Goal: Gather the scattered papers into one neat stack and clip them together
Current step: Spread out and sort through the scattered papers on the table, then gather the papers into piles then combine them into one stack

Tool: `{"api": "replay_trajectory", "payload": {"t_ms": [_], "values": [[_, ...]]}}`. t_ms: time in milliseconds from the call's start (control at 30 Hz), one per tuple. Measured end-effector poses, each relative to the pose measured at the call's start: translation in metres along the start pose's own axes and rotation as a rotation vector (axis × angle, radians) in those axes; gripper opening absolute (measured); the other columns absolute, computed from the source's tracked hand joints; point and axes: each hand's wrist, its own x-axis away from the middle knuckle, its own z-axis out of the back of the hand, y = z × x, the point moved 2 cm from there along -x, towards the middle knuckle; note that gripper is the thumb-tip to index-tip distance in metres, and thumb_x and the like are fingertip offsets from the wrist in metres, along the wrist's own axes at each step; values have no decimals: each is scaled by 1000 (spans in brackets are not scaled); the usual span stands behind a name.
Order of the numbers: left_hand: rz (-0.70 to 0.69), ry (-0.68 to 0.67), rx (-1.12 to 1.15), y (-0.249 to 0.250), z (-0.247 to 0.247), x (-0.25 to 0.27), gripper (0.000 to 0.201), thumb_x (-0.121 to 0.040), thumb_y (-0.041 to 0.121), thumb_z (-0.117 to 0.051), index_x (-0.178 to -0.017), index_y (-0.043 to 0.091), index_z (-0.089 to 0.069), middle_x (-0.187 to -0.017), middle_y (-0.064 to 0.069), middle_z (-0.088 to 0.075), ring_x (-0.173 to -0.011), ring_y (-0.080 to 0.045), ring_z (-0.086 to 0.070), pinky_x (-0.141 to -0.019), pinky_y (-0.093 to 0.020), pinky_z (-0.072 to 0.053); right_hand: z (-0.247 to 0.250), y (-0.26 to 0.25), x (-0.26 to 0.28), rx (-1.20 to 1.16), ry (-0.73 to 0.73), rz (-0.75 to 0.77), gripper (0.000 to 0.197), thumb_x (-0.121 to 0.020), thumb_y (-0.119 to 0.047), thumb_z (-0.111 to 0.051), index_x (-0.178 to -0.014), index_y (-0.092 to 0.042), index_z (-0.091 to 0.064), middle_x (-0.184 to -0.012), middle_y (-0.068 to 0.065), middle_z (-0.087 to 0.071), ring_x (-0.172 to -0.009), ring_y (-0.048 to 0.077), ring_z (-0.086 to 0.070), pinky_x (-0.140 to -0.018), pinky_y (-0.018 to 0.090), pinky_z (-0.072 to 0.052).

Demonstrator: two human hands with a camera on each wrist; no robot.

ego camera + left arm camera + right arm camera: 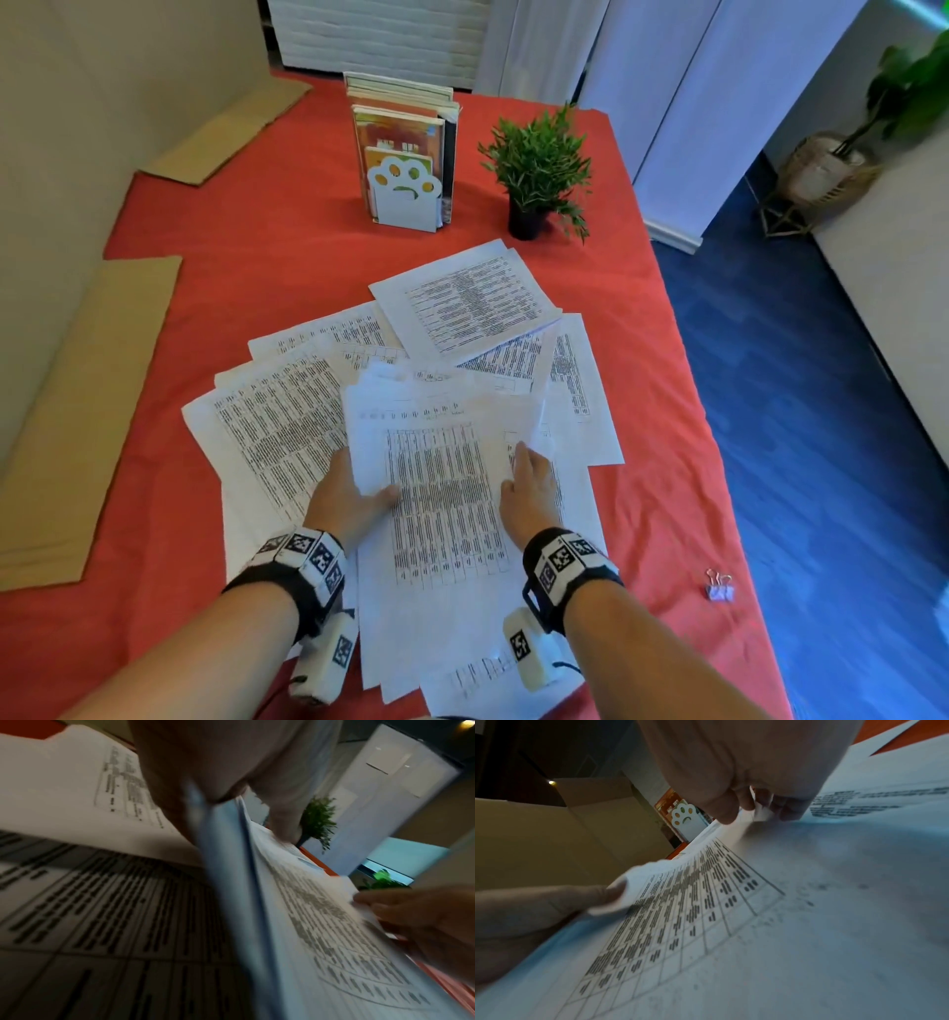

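Note:
Several printed sheets lie fanned out over the red tablecloth point(267, 246). The top sheets point(441, 488) are lifted between both hands. My left hand point(349, 493) grips their left edge, thumb on top and fingers underneath; the left wrist view shows the paper edge point(226, 862) running under that hand point(205, 760). At the right edge my right hand point(529, 488) pinches a paper corner point(761, 811) between thumb and fingers. Other loose sheets point(467, 303) lie further back. A small binder clip point(720, 587) sits near the table's right edge.
A paw-shaped bookend with books point(405, 169) and a small potted plant point(536, 174) stand at the back of the table. Flattened cardboard point(77, 411) lies along the left side. The table's right edge drops to a blue floor point(821, 462).

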Motion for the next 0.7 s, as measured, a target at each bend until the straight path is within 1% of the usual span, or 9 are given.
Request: {"api": "replay_trajectory", "payload": {"t_ms": [67,133,233,333,400,467,500,567,700], "values": [[-48,-9,-6,5,1,7,66,-83,13,-68,-138,15,-31,-124,-7,-58,-99,-23,-57,-90,-36,-46,2,0,3,-38,-27,-24,69,-91,-3,-41,-151,-10,-10,-155,9,-13,-142,28,-20,-117,33,-18],[-83,7,24,10,8,11,65,-85,6,-64,-140,16,-31,-128,-7,-56,-108,-24,-56,-94,-37,-45,9,2,5,-28,1,-83,81,-82,-2,-47,-151,-12,-6,-157,7,-11,-142,31,-17,-117,38,-18],[-125,5,141,9,26,14,58,-85,9,-63,-136,24,-39,-124,4,-54,-113,-17,-52,-97,-36,-42,21,-1,7,-235,18,-183,97,-70,1,-55,-151,-17,-5,-156,8,-16,-142,32,-17,-117,45,-21],[-106,-41,312,5,41,19,56,-79,19,-72,-126,30,-45,-121,3,-62,-112,-22,-59,-98,-49,-47,30,-12,10,-664,-15,-179,111,-61,2,-59,-150,-26,0,-154,7,-19,-139,29,-27,-113,48,-31],[-78,-64,408,8,43,23,62,-75,19,-76,-127,31,-43,-116,4,-63,-106,-21,-62,-93,-49,-50,35,-23,12,-867,-47,-135,105,-68,9,-58,-148,-33,-5,-147,4,-24,-133,27,-34,-109,45,-35],[-79,-57,444,14,42,27,61,-75,17,-76,-123,35,-44,-113,6,-63,-103,-22,-64,-90,-48,-52,40,-33,16,-915,-73,-65,95,-65,9,-56,-139,-39,-20,-144,11,-37,-129,33,-43,-103,51,-43],[-89,-32,449,19,42,29,58,-76,16,-75,-120,35,-44,-112,5,-63,-103,-24,-64,-90,-49,-52,44,-39,20,-898,-71,-26,88,-63,7,-55,-136,-35,-27,-136,15,-48,-122,35,-51,-97,54,-47],[-149,47,439,32,45,32,51,-79,13,-72,-116,34,-43,-109,5,-62,-105,-25,-62,-91,-46,-50,52,-50,24,-827,-28,49,77,-67,10,-52,-134,-26,-36,-119,14,-60,-109,34,-61,-90,53,-52],[-319,144,556,68,56,41,44,-82,9,-68,-107,41,-50,-108,10,-64,-101,-17,-62,-91,-41,-49,79,-76,32,-890,116,188,70,-69,9,-49,-133,-19,-44,-115,10,-66,-106,27,-65,-91,48,-54]]}}
